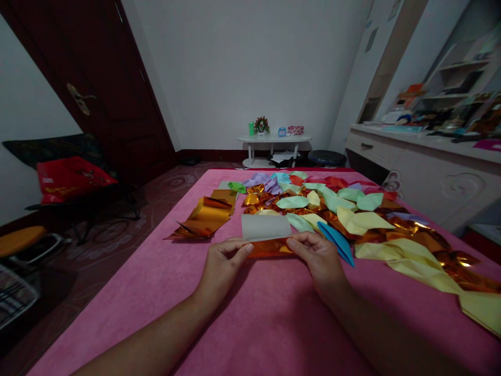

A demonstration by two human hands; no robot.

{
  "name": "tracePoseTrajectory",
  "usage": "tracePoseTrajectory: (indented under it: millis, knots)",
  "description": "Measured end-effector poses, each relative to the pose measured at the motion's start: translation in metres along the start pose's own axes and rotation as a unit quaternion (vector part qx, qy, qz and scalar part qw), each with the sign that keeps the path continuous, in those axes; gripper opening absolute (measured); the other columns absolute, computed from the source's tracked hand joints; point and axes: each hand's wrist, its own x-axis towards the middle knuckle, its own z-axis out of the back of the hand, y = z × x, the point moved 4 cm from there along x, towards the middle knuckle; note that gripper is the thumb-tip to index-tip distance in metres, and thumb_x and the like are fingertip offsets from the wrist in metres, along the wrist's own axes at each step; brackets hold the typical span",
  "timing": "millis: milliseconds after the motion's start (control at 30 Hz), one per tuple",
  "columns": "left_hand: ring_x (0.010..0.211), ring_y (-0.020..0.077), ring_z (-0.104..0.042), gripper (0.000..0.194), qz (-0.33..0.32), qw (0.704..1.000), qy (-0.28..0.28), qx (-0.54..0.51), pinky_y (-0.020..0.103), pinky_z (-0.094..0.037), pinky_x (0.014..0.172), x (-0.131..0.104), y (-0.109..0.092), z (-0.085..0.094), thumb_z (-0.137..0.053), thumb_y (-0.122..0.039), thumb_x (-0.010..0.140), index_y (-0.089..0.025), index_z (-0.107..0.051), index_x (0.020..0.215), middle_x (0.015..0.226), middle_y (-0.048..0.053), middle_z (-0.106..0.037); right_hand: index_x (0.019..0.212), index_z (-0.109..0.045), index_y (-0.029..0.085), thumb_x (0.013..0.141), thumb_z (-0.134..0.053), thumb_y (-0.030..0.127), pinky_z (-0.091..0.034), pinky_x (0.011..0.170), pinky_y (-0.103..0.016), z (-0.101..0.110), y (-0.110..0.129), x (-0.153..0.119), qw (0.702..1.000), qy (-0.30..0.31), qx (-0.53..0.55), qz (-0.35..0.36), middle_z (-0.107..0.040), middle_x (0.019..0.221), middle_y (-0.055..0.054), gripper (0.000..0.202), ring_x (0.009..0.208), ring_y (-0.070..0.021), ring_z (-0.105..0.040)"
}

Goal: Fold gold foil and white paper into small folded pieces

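Between my two hands is a sheet of foil paper (266,228), pale grey on its far part and shiny copper-orange along the near edge, which looks folded over. My left hand (227,261) pinches the left end of that edge between thumb and fingers. At the right end, my right hand (321,258) grips it the same way. Left of the sheet lies a loose stack of copper-gold foil sheets (205,216), curling up at the edges. A blue folded paper (337,243) rests just beyond my right hand.
Many folded papers, among them yellow ones (362,222), pale green ones (291,202) and gold foil pieces (254,196), cover the right and far parts of the pink-covered table (156,292). A chair with a red bag (74,177) stands left; a white cabinet (430,167) stands right.
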Motion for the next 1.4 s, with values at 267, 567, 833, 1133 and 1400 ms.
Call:
tracePoseTrajectory:
  millis: [267, 567, 833, 1133, 1400]
  knots:
    - [0.074, 0.0159, -0.063, 0.013, -0.024, 0.999, 0.000, -0.029, 0.024, -0.048, 0.069, 0.000, -0.002, 0.001, -0.068, -0.027, 0.077, -0.018, -0.078, 0.079, 0.080, 0.005, -0.074, 0.072, -0.072, 0.020, 0.066, -0.076, 0.037, -0.047, 0.077, -0.033, -0.017, 0.006, -0.004, 0.989, 0.131, -0.044, 0.042, -0.067, 0.081, -0.005, 0.018, 0.082, -0.0219, -0.060]
    - [0.071, 0.0160, -0.062, 0.013, -0.010, 0.999, -0.020, -0.027, 0.024, -0.047, 0.067, 0.000, 0.000, 0.004, -0.071, -0.028, 0.074, -0.017, -0.078, 0.075, 0.077, 0.005, -0.074, 0.057, -0.064, 0.018, 0.075, -0.069, 0.042, -0.042, 0.066, -0.029, -0.010, 0.005, -0.003, 0.992, 0.109, -0.056, 0.025, -0.061, 0.069, -0.003, 0.030, 0.070, -0.0169, -0.054]
    - [0.066, 0.0134, -0.058, 0.014, 0.022, 0.998, -0.028, -0.056, 0.022, -0.044, 0.062, -0.001, -0.002, 0.002, -0.072, -0.029, 0.073, -0.017, -0.078, 0.073, 0.075, 0.004, -0.073, 0.059, -0.072, 0.020, 0.067, -0.076, 0.040, -0.043, 0.085, -0.037, -0.003, 0.007, -0.003, 0.998, 0.030, -0.051, 0.035, -0.068, 0.091, -0.007, 0.021, 0.091, -0.0254, -0.059]
    - [0.066, 0.0134, -0.058, 0.015, 0.026, 0.998, -0.039, -0.033, 0.022, -0.043, 0.061, -0.001, 0.001, 0.005, -0.074, -0.029, 0.071, -0.015, -0.076, 0.070, 0.074, 0.005, -0.072, 0.048, -0.062, 0.018, 0.063, -0.078, 0.033, -0.042, 0.073, -0.032, -0.003, 0.005, -0.003, 1.000, 0.009, 0.010, -0.007, -0.064, 0.070, -0.003, 0.026, 0.073, -0.0179, -0.056]
    - [0.060, 0.0113, -0.053, 0.018, 0.029, 0.998, -0.041, -0.037, 0.020, -0.041, 0.057, -0.001, -0.001, 0.005, -0.073, -0.031, 0.071, -0.014, -0.074, 0.066, 0.066, 0.003, -0.068, 0.050, -0.061, 0.018, 0.064, -0.078, 0.036, -0.040, 0.065, -0.030, -0.002, 0.001, -0.003, 1.000, 0.015, 0.026, -0.008, -0.061, 0.063, -0.001, 0.028, 0.064, -0.0153, -0.051]
